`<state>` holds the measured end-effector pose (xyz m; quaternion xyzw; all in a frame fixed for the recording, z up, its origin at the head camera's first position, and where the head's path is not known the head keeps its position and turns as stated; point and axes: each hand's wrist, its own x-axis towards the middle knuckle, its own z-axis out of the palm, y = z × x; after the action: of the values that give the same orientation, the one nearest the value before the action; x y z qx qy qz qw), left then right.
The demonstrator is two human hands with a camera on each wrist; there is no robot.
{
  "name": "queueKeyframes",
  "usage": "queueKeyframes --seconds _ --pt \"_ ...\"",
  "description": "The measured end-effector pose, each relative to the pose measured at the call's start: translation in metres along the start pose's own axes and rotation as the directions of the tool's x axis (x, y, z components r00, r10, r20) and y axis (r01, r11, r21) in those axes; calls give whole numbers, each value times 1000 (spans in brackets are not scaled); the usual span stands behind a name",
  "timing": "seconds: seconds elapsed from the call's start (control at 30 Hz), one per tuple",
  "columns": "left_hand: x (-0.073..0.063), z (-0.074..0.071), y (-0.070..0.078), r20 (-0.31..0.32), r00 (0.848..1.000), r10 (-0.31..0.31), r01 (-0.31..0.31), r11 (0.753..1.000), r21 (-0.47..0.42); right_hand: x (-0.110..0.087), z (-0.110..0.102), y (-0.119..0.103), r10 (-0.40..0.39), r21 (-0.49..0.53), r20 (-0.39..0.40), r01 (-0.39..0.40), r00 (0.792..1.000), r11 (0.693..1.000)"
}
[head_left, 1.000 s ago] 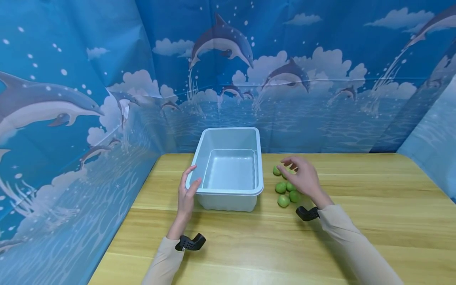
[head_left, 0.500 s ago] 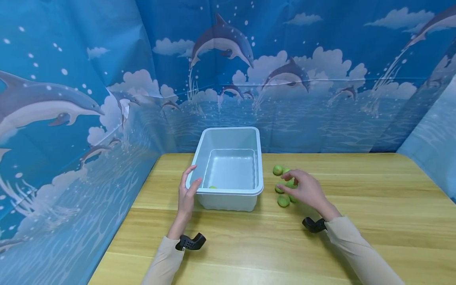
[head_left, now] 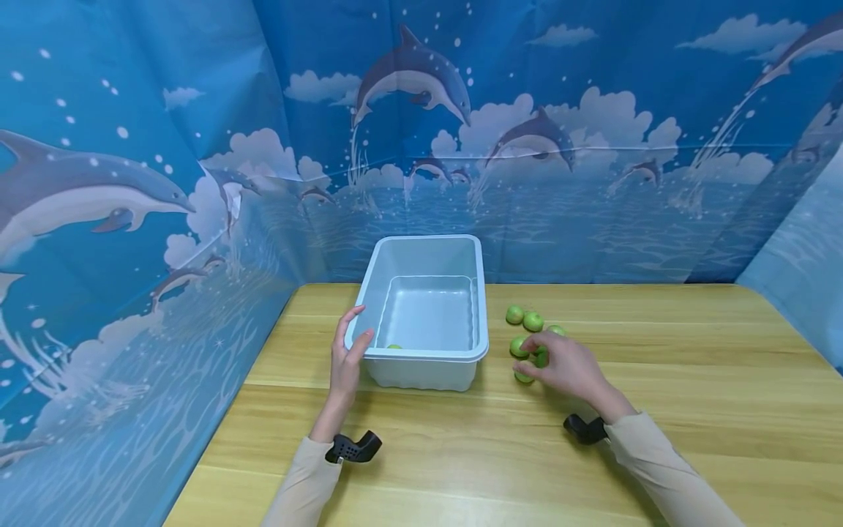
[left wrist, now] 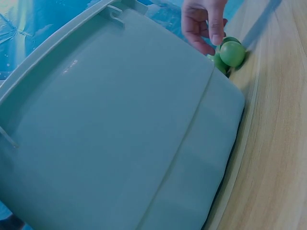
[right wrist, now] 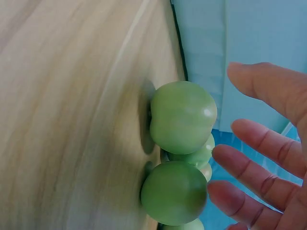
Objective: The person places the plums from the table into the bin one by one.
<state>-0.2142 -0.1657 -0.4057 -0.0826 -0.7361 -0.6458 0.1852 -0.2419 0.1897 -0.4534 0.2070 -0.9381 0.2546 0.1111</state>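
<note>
A: How was the surface laid out?

B: A wooden desk [head_left: 448,468] with rounded back corners was shown, its pale grain marked from side to side. It was bordered at the back and left by a blue sheet [head_left: 527,241] printed with dolphins; printed cloth [head_left: 803,249] was hung at the right too.

A: And the bin?

B: The pale-blue bin [head_left: 421,374] was stood upright near the back edge, left of the desk's middle. One green fruit [head_left: 394,346] was partly hidden inside it, by the near wall.

A: Where were the others placed?

B: The loose green fruits [head_left: 533,321] were clustered right of the bin, with a strip of wood seen between. They were set well in from the right and front edges.

A: How were the hands held?

B: The bin's near left corner was gripped between the thumb and fingers of the left hand [head_left: 344,364]. The right hand [head_left: 569,369] was poised over the cluster, thumb and fingers spread; whether any fruit was touched could not be told.

A: Was room left for moving?

B: Wide wood was seen to the right and between the forearms. Less was left on the left, where the slanting edge was met by the sheet.
</note>
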Motion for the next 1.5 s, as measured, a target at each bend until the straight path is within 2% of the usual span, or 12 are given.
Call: queueKeyframes --seconds 0.37,0.63,1.1,1.5 --pt "0 0 -1 -1 1000 -9 9 1000 -1 -6 1 -4 31 -36 21 -30 999 999" --pt "0 1 1 -2 1000 -17 17 1000 3 -8 4 -2 14 -73 31 -11 999 997" --pt "1 0 -1 -1 1000 -18 18 1000 8 -11 6 -3 -24 -76 10 25 1000 997" --pt "1 1 -1 -3 1000 -19 19 1000 13 -10 9 0 13 -65 33 -11 999 998"
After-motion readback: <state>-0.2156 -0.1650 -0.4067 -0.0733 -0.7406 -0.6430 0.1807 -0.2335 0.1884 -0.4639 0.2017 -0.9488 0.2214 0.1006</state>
